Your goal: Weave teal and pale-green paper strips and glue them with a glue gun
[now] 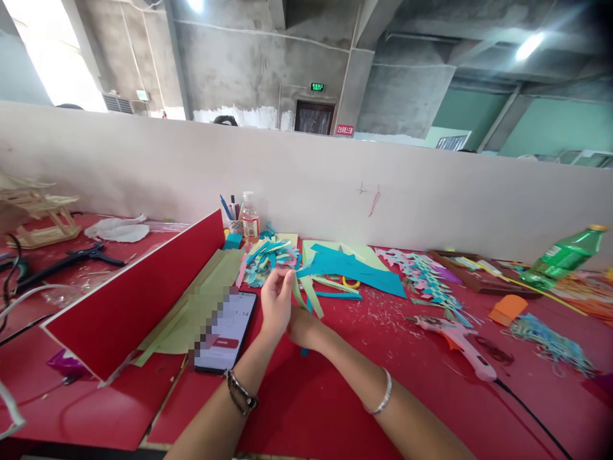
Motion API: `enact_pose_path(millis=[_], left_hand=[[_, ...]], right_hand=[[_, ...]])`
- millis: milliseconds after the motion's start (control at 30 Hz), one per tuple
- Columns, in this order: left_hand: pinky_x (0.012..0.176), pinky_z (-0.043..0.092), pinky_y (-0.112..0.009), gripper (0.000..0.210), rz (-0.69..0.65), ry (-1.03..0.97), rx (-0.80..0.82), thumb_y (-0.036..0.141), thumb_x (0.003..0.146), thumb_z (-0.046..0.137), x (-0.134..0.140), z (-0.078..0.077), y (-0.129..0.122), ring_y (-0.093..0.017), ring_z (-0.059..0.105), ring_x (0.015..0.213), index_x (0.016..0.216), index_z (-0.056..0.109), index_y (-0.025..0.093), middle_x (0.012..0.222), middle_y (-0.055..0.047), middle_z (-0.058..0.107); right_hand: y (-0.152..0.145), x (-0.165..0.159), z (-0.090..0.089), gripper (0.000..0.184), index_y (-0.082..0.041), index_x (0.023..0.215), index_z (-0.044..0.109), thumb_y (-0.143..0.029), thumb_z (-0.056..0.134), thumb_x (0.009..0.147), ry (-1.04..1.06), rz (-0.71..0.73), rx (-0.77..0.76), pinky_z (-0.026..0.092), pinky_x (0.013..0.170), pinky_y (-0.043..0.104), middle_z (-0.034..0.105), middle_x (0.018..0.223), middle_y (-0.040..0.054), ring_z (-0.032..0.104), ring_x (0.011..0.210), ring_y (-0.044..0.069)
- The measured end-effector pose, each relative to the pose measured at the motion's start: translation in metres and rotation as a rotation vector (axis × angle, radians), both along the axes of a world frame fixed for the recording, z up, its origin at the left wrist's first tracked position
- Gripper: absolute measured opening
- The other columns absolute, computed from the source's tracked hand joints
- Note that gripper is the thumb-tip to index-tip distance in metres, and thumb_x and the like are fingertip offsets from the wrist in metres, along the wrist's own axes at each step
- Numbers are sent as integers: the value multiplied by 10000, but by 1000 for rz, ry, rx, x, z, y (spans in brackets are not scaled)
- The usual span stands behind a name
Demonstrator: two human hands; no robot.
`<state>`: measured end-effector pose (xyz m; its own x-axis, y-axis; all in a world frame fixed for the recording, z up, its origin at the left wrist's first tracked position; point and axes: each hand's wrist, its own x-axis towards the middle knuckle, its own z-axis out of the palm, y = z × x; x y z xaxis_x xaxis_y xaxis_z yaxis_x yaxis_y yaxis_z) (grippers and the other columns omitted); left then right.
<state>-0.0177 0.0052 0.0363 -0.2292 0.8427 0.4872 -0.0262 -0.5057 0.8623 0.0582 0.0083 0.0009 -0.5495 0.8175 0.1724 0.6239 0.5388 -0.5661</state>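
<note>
My left hand (pixel 278 297) is closed, with thumb and fingers pinched together beside the phone. My right hand (pixel 306 326) is curled just below and to the right of it, its fingertips partly hidden. Green and blue paper strips (pixel 313 301) stick out between and above the hands, and a short blue end shows beneath the right hand. Both hands appear closed on these strips. Beyond them lie a large blue paper sheet (pixel 361 269) and a heap of cut paper pieces (pixel 272 259).
A phone (pixel 234 332) lies on green paper beside a red divider (pixel 143 287). To the right are a pink glue gun (pixel 460 345) with its cord, folded paper chains (pixel 426 278), a tray and a green bottle (pixel 560 259). A clear bottle (pixel 250 220) stands at the back.
</note>
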Motion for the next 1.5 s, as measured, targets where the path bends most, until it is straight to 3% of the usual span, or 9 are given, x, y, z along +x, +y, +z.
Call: enact_pose_path(millis=[100,200,333,400,533,733,933,1333,1500], left_hand=[[520,365,-194,209,6,-1,16,349,792,498,-1,2,-1,-92,429,538,679,508,173,584,34,463],[497,349,-198,225,19,-12,17,355,791,492,-1,6,-1,-91,411,513,652,490,179,561,37,442],[510,345,-197,231,-41,-2,1,336,782,499,3,7,-4,-87,406,512,615,470,180,545,47,428],[517,349,-197,218,-95,23,-22,327,770,514,7,3,-6,-89,421,516,616,483,175,543,48,448],[545,373,-207,208,-148,94,-54,340,755,523,18,-10,-10,-106,476,547,647,527,163,571,30,520],[519,373,-201,219,-182,57,-115,361,756,520,26,-22,-10,-98,464,521,668,525,161,562,37,505],[533,376,-187,223,-177,-58,-160,354,729,555,28,-22,-9,-76,443,522,618,518,165,559,57,470],[480,370,-182,252,-267,-139,-250,384,718,567,31,-24,-12,-63,410,475,630,495,158,556,60,474],[546,359,-176,234,-247,-92,-196,345,728,563,32,-23,-12,-71,408,546,611,504,151,569,56,461]], right_hand=[[-18,43,20,272,-212,959,590,-104,427,770,0,60,10,435,679,259,610,938,54,561,825,161],[-36,90,46,230,-230,955,610,-210,440,803,40,178,-189,427,598,227,613,753,4,551,665,117],[-42,124,63,248,-204,965,586,-330,420,830,330,-136,-169,434,610,223,592,768,8,542,676,108],[-39,123,59,278,-209,1024,554,-356,471,804,436,-206,-109,439,729,259,584,926,33,548,836,133],[-32,97,35,298,-227,1007,547,-409,508,774,529,-94,-227,422,823,308,588,977,28,542,940,162],[-35,73,7,385,-180,637,498,-530,424,780,734,-192,-294,403,463,220,523,518,-33,504,465,99],[-40,71,4,417,-180,712,466,-565,333,803,774,-234,-342,238,314,166,473,428,-69,354,288,47],[-44,68,2,376,-195,636,405,-515,337,821,696,-191,-309,338,363,191,457,462,-62,479,366,89],[-42,71,4,344,-184,600,427,-455,406,811,693,-210,-154,353,493,208,431,532,-48,460,522,97]])
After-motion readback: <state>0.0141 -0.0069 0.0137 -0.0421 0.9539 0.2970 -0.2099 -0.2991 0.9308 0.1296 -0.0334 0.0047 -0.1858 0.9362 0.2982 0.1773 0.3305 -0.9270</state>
